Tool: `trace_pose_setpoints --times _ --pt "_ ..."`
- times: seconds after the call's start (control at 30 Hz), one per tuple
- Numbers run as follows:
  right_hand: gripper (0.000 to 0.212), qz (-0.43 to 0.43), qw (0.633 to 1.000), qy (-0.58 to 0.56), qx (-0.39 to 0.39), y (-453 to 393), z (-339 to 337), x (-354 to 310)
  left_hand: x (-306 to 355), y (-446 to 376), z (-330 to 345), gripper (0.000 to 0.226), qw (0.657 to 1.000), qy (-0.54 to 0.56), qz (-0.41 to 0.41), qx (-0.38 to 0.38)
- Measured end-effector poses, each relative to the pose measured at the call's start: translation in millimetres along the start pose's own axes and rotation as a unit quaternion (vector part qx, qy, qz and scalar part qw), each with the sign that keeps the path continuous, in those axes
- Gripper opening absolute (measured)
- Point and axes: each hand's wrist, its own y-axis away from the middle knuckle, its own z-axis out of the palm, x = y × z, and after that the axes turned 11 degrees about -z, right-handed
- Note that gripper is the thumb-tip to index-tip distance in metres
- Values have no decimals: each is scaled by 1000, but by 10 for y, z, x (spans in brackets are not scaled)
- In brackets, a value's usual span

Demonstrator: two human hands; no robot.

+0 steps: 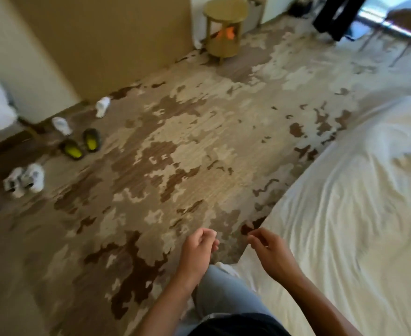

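Head view: the rumpled white cotton bed sheet (345, 214) lies to the right, its edge running away up-right and its near corner just under the right hand (271, 248) — the nearer one. That hand's fingers curl, tips together at the hem; whether they pinch cloth I cannot tell. The left hand (199, 246) hangs loosely curled and empty over the mottled brown-and-beige carpet (175, 141).

L hand (199, 246) curled over carpet (175, 141), R hand (268, 249) at bedsheet (345, 214) edge, shoes (82, 144) left
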Motion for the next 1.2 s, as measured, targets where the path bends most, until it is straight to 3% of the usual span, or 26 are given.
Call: trace_pose_setpoints --times 0.27,0.4,0.73,0.97,1.2 --pt "7 117 983 -32 137 -1336 -434 385 1957 -1497 593 20 982 -97 84 -140" --pt "12 140 974 -76 160 -2322 -811 403 2810 -2239 712 20 980 -123 78 -132" --pt "15 85 966 -110 218 -4877 -2423 126 4432 -4047 1106 25 983 -144 24 -111" --pt "17 127 945 -116 279 -6307 -3604 358 5893 -5345 2085 20 965 -193 44 -174" --pt "16 242 890 -131 363 -6954 -4525 817 7359 -6215 3540 21 908 -299 67 -286"
